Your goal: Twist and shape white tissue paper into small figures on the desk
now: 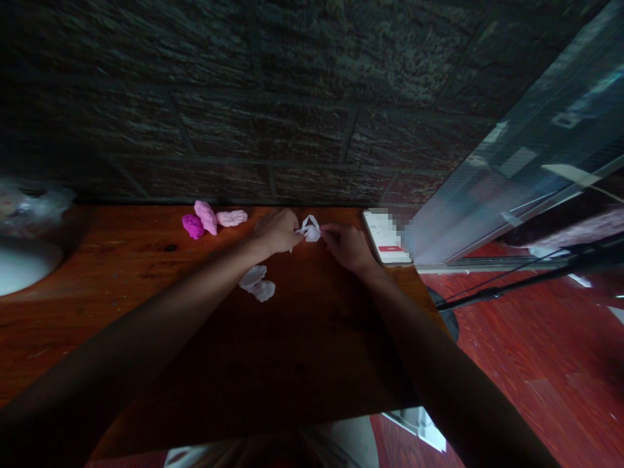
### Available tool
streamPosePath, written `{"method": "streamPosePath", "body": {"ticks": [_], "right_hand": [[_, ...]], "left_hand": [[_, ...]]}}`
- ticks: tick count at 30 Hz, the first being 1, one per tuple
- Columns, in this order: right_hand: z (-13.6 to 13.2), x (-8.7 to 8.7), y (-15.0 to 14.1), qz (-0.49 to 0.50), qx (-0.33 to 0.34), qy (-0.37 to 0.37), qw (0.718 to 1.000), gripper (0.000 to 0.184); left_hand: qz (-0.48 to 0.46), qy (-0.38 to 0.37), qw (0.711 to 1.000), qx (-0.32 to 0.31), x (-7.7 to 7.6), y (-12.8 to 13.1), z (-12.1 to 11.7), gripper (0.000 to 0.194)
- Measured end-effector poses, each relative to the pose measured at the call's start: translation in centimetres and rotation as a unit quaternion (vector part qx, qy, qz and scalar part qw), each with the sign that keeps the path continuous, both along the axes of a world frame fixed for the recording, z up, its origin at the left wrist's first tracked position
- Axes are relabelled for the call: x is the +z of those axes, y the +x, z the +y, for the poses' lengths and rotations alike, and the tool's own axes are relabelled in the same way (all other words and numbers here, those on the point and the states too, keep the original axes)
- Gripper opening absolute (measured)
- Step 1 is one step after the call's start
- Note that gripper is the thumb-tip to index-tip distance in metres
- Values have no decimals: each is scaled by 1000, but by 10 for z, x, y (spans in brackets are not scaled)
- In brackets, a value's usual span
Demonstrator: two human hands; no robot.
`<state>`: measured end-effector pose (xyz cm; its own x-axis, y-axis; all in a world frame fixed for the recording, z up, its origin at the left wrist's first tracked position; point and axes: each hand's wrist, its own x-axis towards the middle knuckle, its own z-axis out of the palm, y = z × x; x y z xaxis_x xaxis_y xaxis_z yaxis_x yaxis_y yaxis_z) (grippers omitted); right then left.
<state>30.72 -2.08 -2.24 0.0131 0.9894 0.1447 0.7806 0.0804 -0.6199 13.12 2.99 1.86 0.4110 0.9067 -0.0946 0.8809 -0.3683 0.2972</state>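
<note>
Between my two hands, near the wall side of the wooden table, is a small white plastic bag (312,233), crumpled, with a loop of it standing up. My left hand (279,232) is closed, its fingers gripping the bag's left side. From the right, my right hand (345,245) pinches the bag's edge between thumb and fingers. Nearer to me, by my left forearm, lies a crumpled whitish, see-through plastic piece (258,283). Left of my left hand sit a magenta bundle (193,226), a pink bundle (205,217) and a pale pink bundle (232,218), all crumpled.
A phone (387,237) with a lit screen lies at the table's right end. A dark brick wall (302,130) rises behind the table (121,273). At the far left are a white rounded object (26,265) and a clear plastic bag (36,208). Red flooring (517,338) shows at right.
</note>
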Motion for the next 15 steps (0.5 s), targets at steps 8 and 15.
{"method": "streamPosePath", "body": {"ticks": [8, 15], "right_hand": [[1, -3, 0, 3, 1, 5, 1000, 24], [0, -1, 0, 6, 3, 4, 1000, 23]], "left_hand": [[-14, -16, 1000, 11, -2, 1, 5, 17], [-1, -20, 1000, 12, 9, -4, -2, 18]]}}
